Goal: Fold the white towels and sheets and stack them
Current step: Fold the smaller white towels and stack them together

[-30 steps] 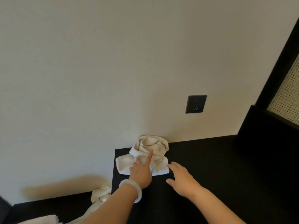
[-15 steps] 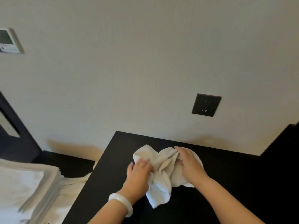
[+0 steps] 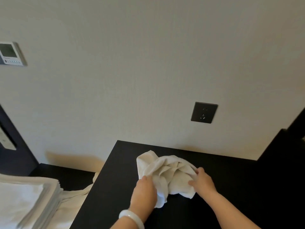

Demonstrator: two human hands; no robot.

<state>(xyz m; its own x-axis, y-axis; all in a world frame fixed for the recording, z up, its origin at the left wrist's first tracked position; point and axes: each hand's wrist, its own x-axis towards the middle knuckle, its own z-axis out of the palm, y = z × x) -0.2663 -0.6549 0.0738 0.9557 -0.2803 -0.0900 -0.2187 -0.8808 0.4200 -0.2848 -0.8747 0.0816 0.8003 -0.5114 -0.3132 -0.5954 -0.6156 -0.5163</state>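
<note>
white terry cloth, a small crumpled towel [image 3: 166, 172], is seen in the head view just below the centre of the frame. it lies on the matt black table top [image 3: 231, 187], close to the wall. it is gripped at both sides. the left hand [image 3: 145, 190], at lower centre, has its fingers curled into the cloth's left edge. the right hand [image 3: 202, 181], to the right of it, has its fingers bent over the right edge, with the thumb pinched against the fabric. the grip at opposite edges is judged to be meant for drawing the bundle open and flat before folding, with the table used as a work bed. at lower left a stack of folded white linens [image 3: 24, 199] is kept on a lower surface, presumably as the destination pile. a loose white sheet [image 3: 74, 200] is draped between that stack and the table.
</note>
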